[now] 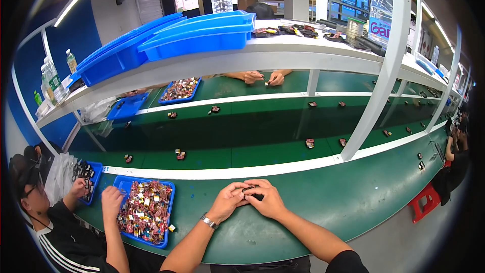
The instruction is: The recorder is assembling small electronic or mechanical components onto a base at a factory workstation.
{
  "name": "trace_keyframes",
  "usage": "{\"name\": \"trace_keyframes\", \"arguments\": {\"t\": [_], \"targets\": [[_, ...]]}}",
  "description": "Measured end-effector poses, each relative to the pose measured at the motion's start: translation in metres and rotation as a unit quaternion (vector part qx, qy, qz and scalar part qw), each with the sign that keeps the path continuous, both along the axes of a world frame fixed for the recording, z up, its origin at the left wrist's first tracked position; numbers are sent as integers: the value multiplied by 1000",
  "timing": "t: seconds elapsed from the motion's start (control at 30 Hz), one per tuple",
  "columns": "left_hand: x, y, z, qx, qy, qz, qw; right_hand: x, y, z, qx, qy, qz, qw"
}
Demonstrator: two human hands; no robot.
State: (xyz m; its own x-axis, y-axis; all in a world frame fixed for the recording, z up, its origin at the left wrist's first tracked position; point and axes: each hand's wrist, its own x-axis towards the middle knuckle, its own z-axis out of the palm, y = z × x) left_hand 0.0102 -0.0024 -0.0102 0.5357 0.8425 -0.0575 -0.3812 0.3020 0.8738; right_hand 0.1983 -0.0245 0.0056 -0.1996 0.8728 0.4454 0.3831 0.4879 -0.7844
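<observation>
At the front of the green work table, my left hand and my right hand meet, both closed on one small black part. Fingers cover most of it, so its exact kind does not show. A metal-band watch sits on my left wrist. To the left of my hands stands a blue tray heaped with small wired parts in dark red, yellow and white. One such piece lies at the tray's right edge.
A co-worker sits at the left, one hand by the tray. Beyond a white rail, a green conveyor belt carries scattered small parts. Overhead runs a white shelf with blue trays and bottles; its slanted post stands right. Another person's hands work opposite.
</observation>
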Motion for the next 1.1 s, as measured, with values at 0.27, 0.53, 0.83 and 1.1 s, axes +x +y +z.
{"name": "trace_keyframes", "arguments": {"t": [0.27, 0.53, 0.83, 1.1], "targets": [[0, 1, -6, 44, 2, 12, 999, 0, -3, 6, 32, -20, 20, 999], [0, 1, -4, 14, -24, 1, 1000, 5, -6, 15, 78, -79, -17, 994], [1, 1, -1, 0, -41, -9, 999, 7, -4, 11, 45, -48, -3, 998], [3, 0, -2, 36, -41, 30, 998, 3, 0, 9, 56, -32, 5, 998]]}}
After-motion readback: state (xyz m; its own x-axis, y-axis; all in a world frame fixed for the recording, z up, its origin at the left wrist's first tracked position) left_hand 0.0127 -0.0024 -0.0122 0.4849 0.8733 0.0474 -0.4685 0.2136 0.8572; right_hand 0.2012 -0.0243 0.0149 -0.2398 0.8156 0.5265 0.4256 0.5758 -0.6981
